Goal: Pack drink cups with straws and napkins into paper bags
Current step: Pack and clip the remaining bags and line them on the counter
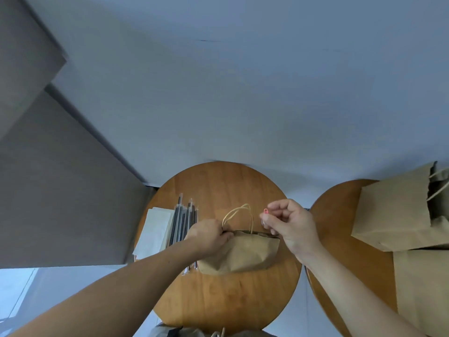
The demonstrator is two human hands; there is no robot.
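Two round wooden tables stand side by side. On the nearer table point(226, 295), a brown paper bag point(245, 254) sits about at the centre, its mouth drawn nearly closed and its twine handles point(239, 212) looping up toward 12 o'clock.

The left hand point(210, 235) comes in from 7 o'clock and grips the bag's top edge at its 9 o'clock end, fingers curled over the paper. The right hand point(289, 224) hovers over the 3 o'clock end of that edge, thumb and forefinger pinching a small red thing point(265, 211), too tiny to name. I cannot tell whether its lower fingers touch the bag.

At 9 o'clock on this table lie wrapped straws point(184, 222) in a bundle, partly under the left wrist. Just beyond them, at the rim, is a stack of white napkins point(153, 232).

On the second table point(335, 251), at 3 o'clock, one more bag stands open point(393, 215), with flat brown paper point(422, 283) just below it.
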